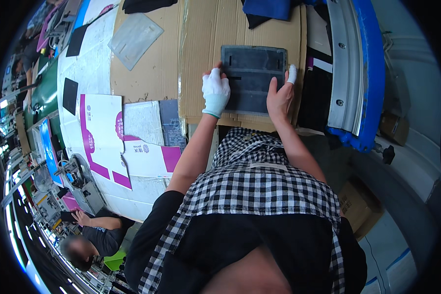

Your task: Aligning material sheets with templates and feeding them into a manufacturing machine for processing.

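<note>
— If your left hand (215,91) pushes harder than your right hand (280,101), the dark plate (255,73) could turn crooked on the cardboard (198,63).

— And it lies close to the near edge, so a big pull toward you could tip it off. Where is it by your fingers?

— Flat between your hands. Your left fingers bend at its left side, but I can't tell if they pinch it. Your right fingers are spread loose, thumb by the right edge, the white-tipped finger just past it.
</note>
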A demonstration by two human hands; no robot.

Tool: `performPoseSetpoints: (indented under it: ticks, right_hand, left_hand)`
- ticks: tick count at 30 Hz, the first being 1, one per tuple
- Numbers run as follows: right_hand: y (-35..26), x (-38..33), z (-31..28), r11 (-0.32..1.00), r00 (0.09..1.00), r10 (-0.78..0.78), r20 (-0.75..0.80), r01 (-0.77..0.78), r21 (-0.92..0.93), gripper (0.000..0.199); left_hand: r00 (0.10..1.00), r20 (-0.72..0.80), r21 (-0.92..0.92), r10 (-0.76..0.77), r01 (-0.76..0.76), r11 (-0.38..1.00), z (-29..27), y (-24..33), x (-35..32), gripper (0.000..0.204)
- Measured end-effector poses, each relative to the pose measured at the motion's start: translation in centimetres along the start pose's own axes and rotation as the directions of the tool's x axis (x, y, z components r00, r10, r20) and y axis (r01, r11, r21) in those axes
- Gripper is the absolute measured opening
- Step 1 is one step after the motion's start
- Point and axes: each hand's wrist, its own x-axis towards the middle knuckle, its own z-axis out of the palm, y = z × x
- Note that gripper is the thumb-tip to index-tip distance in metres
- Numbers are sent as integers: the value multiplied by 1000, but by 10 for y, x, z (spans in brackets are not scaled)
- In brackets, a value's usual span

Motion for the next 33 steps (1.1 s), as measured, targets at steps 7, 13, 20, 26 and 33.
performPoseSetpoints:
  ticks: [7, 13, 20, 26, 33]
  right_hand:
    - [-6, 2, 0, 1000, 1000, -15, -6, 15, -13, 54]
    - [-20, 5, -5, 997, 995, 74, 65, -72, -35, 50]
    - [-16, 5, -2, 980, 974, 174, 146, -156, -124, 46]
    - [-17, 4, 0, 980, 976, 160, 149, -139, -144, 44]
    - [-22, 7, -2, 979, 976, 161, 149, -139, -148, 41]
  left_hand:
    - [999, -20, 101, 33, -31, 994, 0, 5, -3, 38]
    - [992, -34, 230, 119, -108, 967, 4, 5, -4, 40]
    - [956, -129, 308, 265, -215, 927, 14, 0, -5, 39]
    - [950, -197, 296, 243, -179, 938, 26, -7, -1, 36]
    - [914, -277, 305, 297, -209, 929, 30, -9, 2, 30]
